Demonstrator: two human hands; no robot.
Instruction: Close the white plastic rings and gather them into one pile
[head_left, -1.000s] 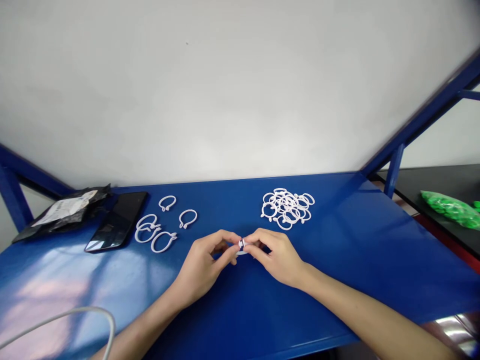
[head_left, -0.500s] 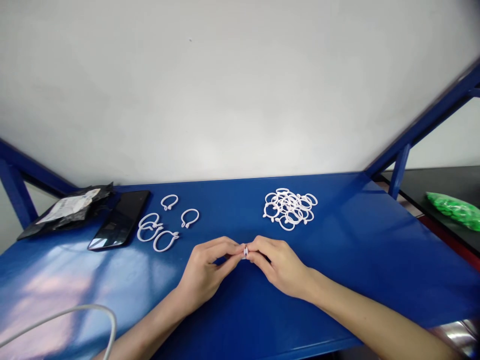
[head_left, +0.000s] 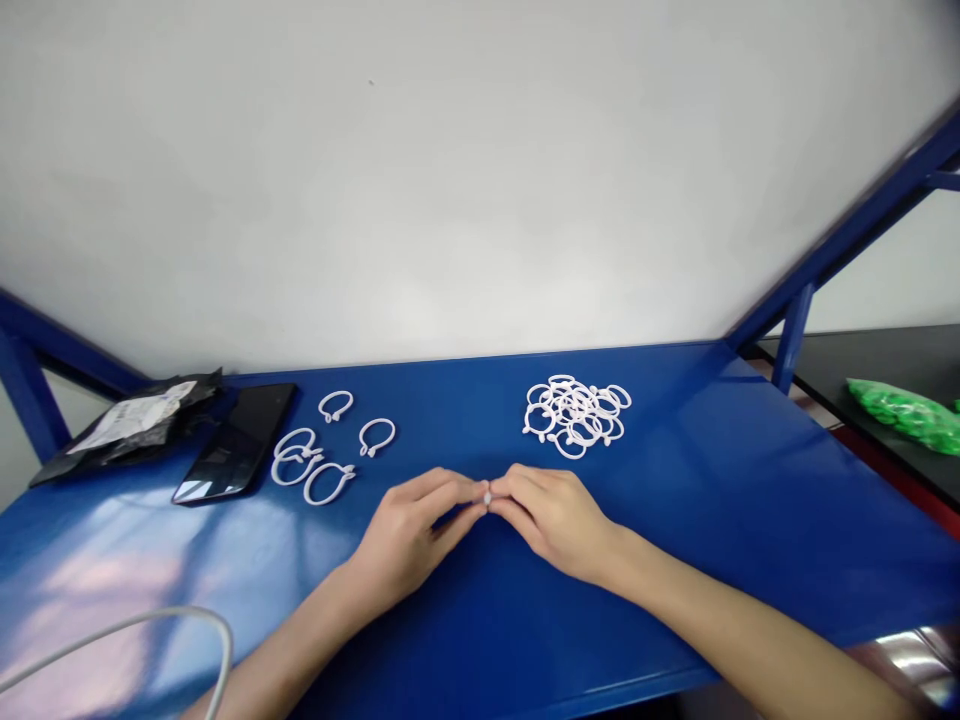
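Now nearly hidden, ring (head_left: 487,494) pinched by left hand (head_left: 409,535), right hand (head_left: 559,520) fingers; blue table (head_left: 712,500), white wall (head_left: 450,200).

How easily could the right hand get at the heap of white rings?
Probably yes, easily: the heap of white rings lies just beyond the right hand, with only bare blue table between them. But that hand and the left hand both pinch a single white ring, so it would need freeing first.

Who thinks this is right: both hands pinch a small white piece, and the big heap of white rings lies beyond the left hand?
Wrong hand: the head view shows the heap of white rings beyond the right hand, not the left hand; both pinch the small white piece.
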